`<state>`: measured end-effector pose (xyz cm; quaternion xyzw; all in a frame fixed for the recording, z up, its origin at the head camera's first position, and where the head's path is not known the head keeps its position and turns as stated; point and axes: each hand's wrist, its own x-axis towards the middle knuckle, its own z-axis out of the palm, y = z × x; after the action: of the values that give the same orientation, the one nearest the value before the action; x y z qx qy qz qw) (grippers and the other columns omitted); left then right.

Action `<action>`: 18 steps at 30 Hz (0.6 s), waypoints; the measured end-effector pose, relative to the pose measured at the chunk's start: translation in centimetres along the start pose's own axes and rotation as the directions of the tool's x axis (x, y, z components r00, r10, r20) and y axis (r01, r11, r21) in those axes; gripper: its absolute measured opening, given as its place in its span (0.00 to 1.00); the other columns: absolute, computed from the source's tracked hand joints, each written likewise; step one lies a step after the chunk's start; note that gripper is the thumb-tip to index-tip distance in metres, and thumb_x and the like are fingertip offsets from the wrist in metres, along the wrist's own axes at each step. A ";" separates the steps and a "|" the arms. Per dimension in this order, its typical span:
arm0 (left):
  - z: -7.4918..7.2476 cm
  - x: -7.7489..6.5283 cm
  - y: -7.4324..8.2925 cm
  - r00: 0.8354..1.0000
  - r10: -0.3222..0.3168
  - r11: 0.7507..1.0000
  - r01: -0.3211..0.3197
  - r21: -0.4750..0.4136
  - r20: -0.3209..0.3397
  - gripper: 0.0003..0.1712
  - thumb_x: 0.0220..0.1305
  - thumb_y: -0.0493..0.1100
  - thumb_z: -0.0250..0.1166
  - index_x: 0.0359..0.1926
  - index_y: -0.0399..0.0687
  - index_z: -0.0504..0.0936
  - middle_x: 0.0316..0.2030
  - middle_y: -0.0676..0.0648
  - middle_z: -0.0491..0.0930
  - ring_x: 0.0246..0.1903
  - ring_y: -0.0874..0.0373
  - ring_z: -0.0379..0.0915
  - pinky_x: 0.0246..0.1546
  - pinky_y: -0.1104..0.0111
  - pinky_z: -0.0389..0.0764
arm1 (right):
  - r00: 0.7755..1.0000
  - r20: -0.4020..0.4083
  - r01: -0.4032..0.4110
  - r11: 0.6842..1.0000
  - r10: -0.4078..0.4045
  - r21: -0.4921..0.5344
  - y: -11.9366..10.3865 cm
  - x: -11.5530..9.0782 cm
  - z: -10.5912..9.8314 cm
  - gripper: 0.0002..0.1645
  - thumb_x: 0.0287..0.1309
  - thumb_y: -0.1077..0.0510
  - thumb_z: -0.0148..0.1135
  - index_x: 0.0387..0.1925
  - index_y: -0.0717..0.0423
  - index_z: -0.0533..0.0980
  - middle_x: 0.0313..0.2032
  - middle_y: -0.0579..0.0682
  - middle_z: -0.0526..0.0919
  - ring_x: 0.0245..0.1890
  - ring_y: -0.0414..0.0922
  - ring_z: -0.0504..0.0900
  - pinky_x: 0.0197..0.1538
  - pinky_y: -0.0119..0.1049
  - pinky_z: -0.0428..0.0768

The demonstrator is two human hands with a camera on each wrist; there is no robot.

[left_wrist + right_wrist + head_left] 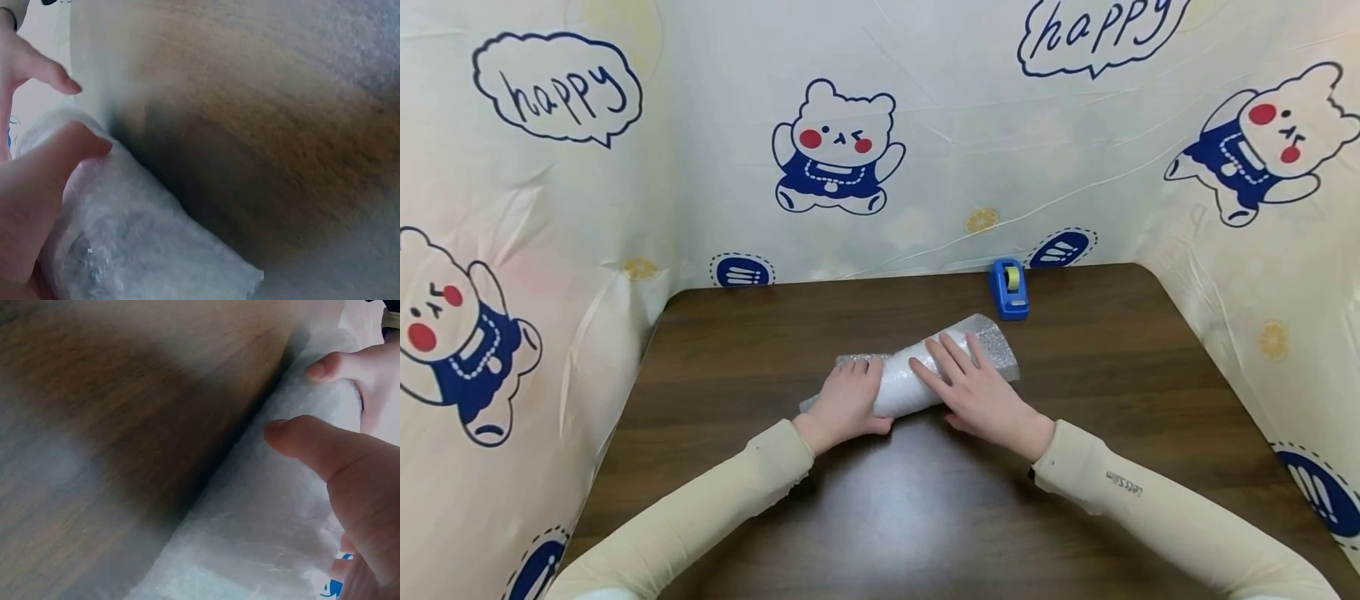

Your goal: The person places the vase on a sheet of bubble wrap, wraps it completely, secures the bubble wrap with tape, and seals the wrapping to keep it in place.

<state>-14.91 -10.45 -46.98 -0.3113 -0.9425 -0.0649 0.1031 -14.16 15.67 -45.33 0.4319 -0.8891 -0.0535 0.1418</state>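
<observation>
Cream sleeves (692, 508) reach in from the bottom edge, where the upper arms are cut off. Printed letters on the right one appear upside down and seem to read "LetsSlim" (1123, 484). Beyond the cuffs, a roll of bubble wrap (897, 388) lies aslant near the middle of the brown worktop (880, 517), its right end angled away. Whether anything is wrapped inside cannot be told.

The left hand (846, 402) grips the roll towards its left end, fingers bent over the top and thumb along the near side; it hides much of that end, with thin flaps showing around it. The right hand (985, 396) rests across the other half with its fingers spread and fairly straight; its thumb is mostly hidden from above, but the right wrist view shows it against the wrap. Both wrist views are hazy, and the worktop's grain blurs there.

A looser, see-through end (1000, 348) of the wrap sticks out past the right hand. Just behind it, by the back edge, stands a blue tape dispenser (1011, 292) with yellowish tape. Patterned cloth (955, 125) surrounds the worktop, printed with bears and "happy" in speech bubbles, one clipped by the top edge.
</observation>
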 end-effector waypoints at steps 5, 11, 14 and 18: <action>-0.5 0.2 -0.4 0.993 0.024 0.991 -0.008 -0.136 0.118 0.44 0.44 0.59 0.79 0.51 0.34 0.71 0.35 0.41 0.80 0.35 0.46 0.81 0.37 0.55 0.84 | 0.999 0.047 -0.020 1.000 0.020 -0.005 0.1 -0.1 0.2 0.68 0.45 0.36 0.84 0.81 0.50 0.57 0.77 0.66 0.59 0.78 0.65 0.57 0.73 0.68 0.57; -0.8 0.6 -1.0 0.968 0.046 0.967 0.019 -0.254 0.248 0.42 0.47 0.59 0.78 0.51 0.37 0.69 0.33 0.47 0.78 0.31 0.53 0.77 0.35 0.59 0.82 | 0.997 0.063 -0.038 0.998 0.041 -0.057 0.2 0.1 0.5 0.72 0.40 0.33 0.84 0.81 0.46 0.56 0.75 0.65 0.63 0.76 0.65 0.60 0.72 0.67 0.61; -1.1 0.7 -1.3 0.950 0.049 0.947 0.055 -0.317 0.309 0.40 0.48 0.57 0.78 0.51 0.39 0.69 0.34 0.49 0.77 0.29 0.56 0.76 0.32 0.62 0.81 | 0.999 0.032 -0.033 0.995 0.036 -0.090 0.1 0.6 0.7 0.72 0.38 0.33 0.86 0.80 0.47 0.58 0.69 0.65 0.69 0.70 0.65 0.67 0.69 0.65 0.66; -1.3 0.8 -1.5 0.927 0.040 0.920 0.111 -0.375 0.372 0.42 0.48 0.58 0.80 0.53 0.39 0.69 0.36 0.49 0.78 0.31 0.57 0.77 0.33 0.63 0.81 | 1.000 0.007 -0.018 0.996 0.019 -0.082 0.2 1.0 0.7 0.72 0.34 0.35 0.87 0.79 0.51 0.61 0.62 0.63 0.73 0.63 0.64 0.72 0.63 0.64 0.70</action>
<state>-16.22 -11.40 -45.60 -0.3145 -0.9185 -0.1927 -0.1428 -15.14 14.96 -45.76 0.4173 -0.8906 -0.0902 0.1564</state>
